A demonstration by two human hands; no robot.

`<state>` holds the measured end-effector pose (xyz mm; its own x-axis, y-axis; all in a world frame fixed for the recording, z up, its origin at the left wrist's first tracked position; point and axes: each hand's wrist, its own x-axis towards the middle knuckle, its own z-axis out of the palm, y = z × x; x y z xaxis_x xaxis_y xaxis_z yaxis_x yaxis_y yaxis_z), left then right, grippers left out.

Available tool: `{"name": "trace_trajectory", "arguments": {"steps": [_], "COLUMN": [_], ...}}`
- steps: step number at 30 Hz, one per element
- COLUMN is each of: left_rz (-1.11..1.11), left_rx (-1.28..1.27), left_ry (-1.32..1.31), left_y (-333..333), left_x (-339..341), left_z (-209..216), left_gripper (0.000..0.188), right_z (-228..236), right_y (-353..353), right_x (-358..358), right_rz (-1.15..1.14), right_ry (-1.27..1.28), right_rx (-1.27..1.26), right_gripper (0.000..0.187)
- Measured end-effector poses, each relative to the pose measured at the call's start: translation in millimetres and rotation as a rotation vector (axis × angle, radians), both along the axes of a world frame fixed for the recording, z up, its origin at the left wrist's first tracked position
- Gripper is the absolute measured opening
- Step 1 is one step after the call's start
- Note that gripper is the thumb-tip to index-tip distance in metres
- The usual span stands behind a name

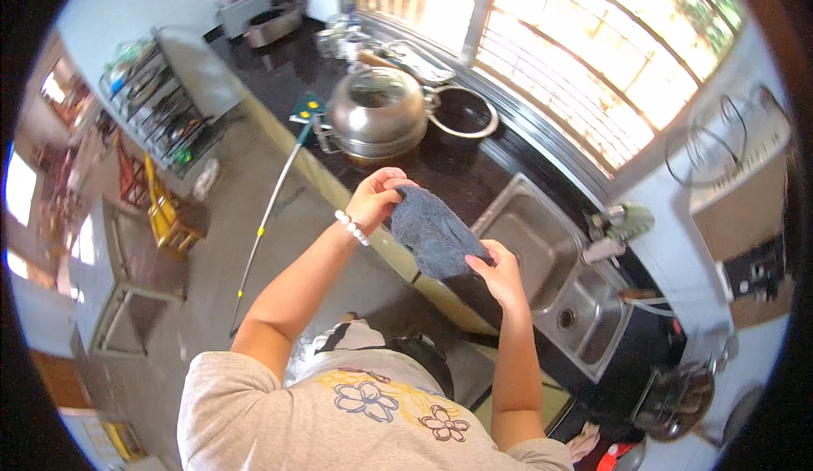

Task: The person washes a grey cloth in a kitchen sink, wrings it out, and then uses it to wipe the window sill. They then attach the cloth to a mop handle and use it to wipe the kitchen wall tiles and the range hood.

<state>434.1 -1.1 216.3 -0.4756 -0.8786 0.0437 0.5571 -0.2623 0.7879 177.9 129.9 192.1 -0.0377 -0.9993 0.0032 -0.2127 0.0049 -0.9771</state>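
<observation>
Between my two hands hangs a dark grey cloth (436,232), raised in front of me near the counter's front edge. My left hand (379,198), with a white beaded bracelet at its wrist, pinches the cloth's upper left corner. At the opposite end, my right hand (498,273) grips the right edge between thumb and fingers. Just past the cloth stands a large steel pot (378,113) with a domed lid. The double steel sink (542,246) lies to the right of it.
A dark round pot (462,113) sits by the window. A pole (275,196) leans against the dark counter (334,166) on the left. A wire rack (152,102) and a yellow chair (172,208) stand farther left. A faucet (603,249) rises behind the sink.
</observation>
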Motion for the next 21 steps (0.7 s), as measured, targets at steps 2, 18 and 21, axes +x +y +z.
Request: {"name": "trace_trajectory", "arguments": {"steps": [2, 18, 21], "left_rz": [0.091, 0.519, 0.514], "left_rx": [-0.139, 0.055, 0.045], "left_ry": [-0.224, -0.42, -0.401], "left_y": [-4, 4, -24], "left_x": [59, 379, 399], "left_z": [1, -59, -72], "left_gripper": [0.043, 0.036, 0.039], "right_z": [19, -40, -46], "right_y": [-16, -122, -136], "right_x": [41, 409, 422], "right_rz": [0.066, 0.256, 0.357], "right_ry": [-0.034, 0.205, 0.084], "right_rx": [-0.039, -0.082, 0.055], "right_gripper": [0.025, 0.042, 0.051]}}
